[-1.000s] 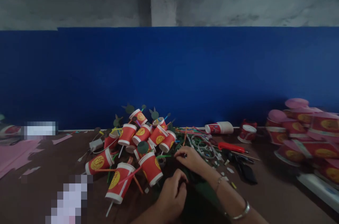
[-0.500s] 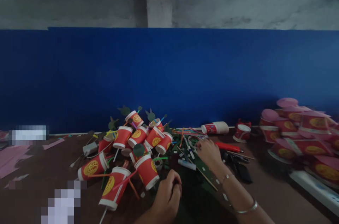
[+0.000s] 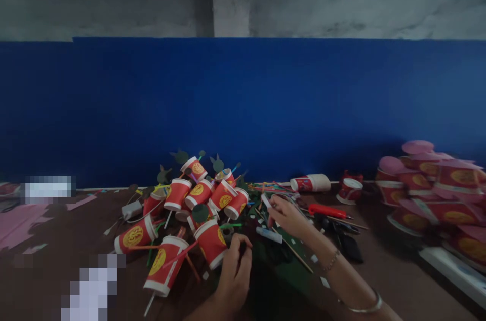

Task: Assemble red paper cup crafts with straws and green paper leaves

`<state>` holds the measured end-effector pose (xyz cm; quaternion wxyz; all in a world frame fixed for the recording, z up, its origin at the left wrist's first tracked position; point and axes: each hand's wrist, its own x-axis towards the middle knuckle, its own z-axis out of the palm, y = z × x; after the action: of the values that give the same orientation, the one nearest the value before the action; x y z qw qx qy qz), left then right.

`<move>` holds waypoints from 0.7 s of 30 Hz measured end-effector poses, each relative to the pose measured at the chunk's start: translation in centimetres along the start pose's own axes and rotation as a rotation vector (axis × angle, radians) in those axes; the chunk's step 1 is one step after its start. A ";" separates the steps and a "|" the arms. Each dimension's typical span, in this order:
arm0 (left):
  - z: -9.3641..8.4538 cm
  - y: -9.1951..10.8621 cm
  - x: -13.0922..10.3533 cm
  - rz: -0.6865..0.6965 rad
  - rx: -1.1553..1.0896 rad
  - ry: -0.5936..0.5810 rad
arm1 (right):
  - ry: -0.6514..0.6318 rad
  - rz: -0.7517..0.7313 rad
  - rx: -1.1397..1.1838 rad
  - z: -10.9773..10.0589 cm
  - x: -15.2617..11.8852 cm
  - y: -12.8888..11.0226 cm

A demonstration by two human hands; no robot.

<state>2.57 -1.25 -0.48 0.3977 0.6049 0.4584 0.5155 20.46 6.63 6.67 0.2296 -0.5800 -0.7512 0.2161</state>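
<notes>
My left hand (image 3: 236, 270) is at the lower middle, its fingers curled together, just right of a red paper cup (image 3: 210, 242) with a yellow emblem. Whatever it may hold is too small to make out. My right hand (image 3: 286, 217) has its thumb and fingers pinched at a small white stick-like piece (image 3: 266, 201), over the scattered tools. Under that hand lies a pale glue-like tube (image 3: 269, 235), beside a thin wooden stick (image 3: 298, 255). Several more red cups with straws and dark green paper cutouts are piled left of my hands.
A red-handled tool (image 3: 327, 210) and a black object (image 3: 350, 247) lie right of my right hand. Stacked white and red cups (image 3: 310, 183) rest near the blue wall (image 3: 243, 108). Pink-topped red pieces (image 3: 448, 179) and a power strip (image 3: 453, 270) are far right.
My right hand has moved a little left and now has a small white piece at its fingertips. My left hand has shifted slightly left and up, nearer the cup.
</notes>
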 end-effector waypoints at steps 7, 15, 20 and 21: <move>-0.2 -0.3 0.5 0.096 -0.004 0.137 | -0.215 -0.178 0.261 1.4 -1.8 -3.2; -0.4 -0.3 0.5 0.069 -0.018 -0.031 | -0.150 -0.243 0.066 1.4 -3.1 -5.1; -0.6 0.2 0.8 0.117 -0.011 -0.044 | -0.151 -0.247 0.017 1.1 -3.1 -5.2; -0.6 0.3 0.8 0.119 -0.015 -0.029 | -0.153 -0.250 0.007 1.1 -3.1 -5.3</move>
<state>2.08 -0.53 0.08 0.3777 0.6355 0.4119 0.5328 16.42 2.37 8.60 0.1988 -0.4630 -0.8321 0.2318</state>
